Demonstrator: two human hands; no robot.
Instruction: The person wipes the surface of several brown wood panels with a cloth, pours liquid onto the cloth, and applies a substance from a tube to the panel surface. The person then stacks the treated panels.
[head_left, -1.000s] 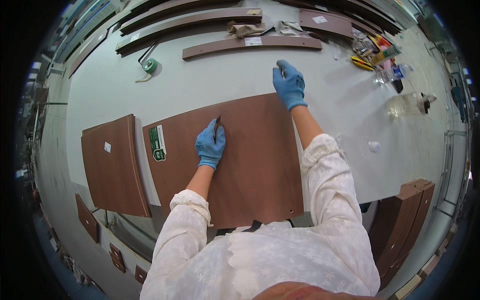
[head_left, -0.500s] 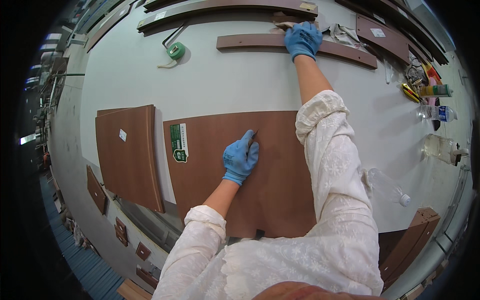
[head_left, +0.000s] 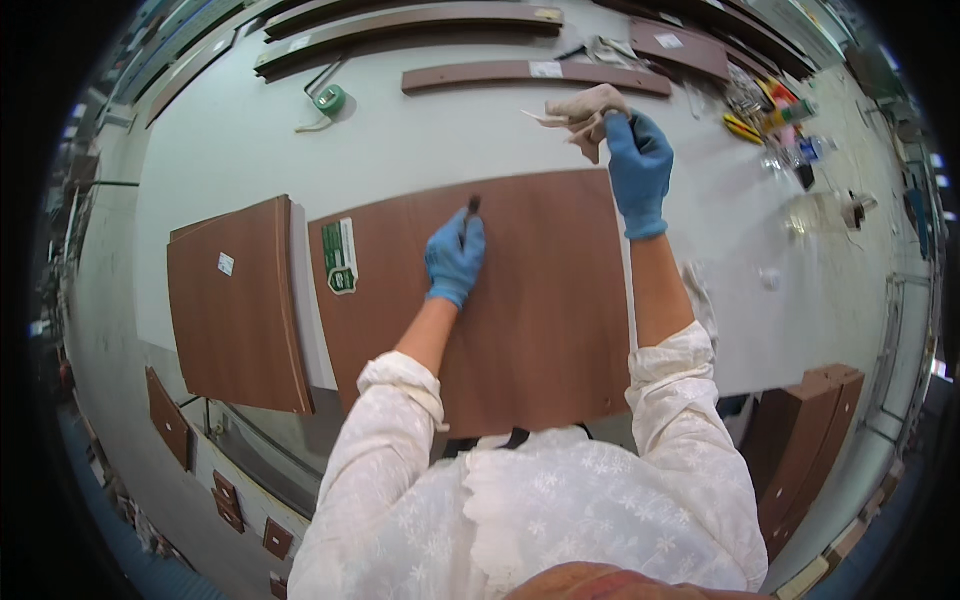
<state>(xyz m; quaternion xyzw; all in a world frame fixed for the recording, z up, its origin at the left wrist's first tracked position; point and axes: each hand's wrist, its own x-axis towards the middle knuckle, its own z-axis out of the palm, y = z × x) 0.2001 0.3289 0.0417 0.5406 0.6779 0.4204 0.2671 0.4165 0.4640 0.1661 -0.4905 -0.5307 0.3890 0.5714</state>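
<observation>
A brown wooden panel [head_left: 540, 300] with a green and white label [head_left: 340, 255] lies flat before me on the pale worktop. Over its upper middle, my left hand [head_left: 456, 260], in a blue glove, is closed around a slim dark-tipped tool [head_left: 473, 204]; its exact kind is too small to tell. My right hand [head_left: 640, 165], gloved alike, grips a crumpled beige rag [head_left: 588, 115] just beyond the panel's far right corner. The rag hangs loose to the left of the fingers.
Stacked brown panels [head_left: 235, 310] stand at the left. Across the back lie a narrow brown strip [head_left: 460, 76] and longer rails [head_left: 410, 25]. A round green roll [head_left: 329, 99] sits at back left. Clear bottles [head_left: 815, 150] and small tools line the right edge.
My right hand has come back from the far strip toward me, bringing the beige rag with it. The left hand still holds the tool over the panel. The whole view has shifted.
</observation>
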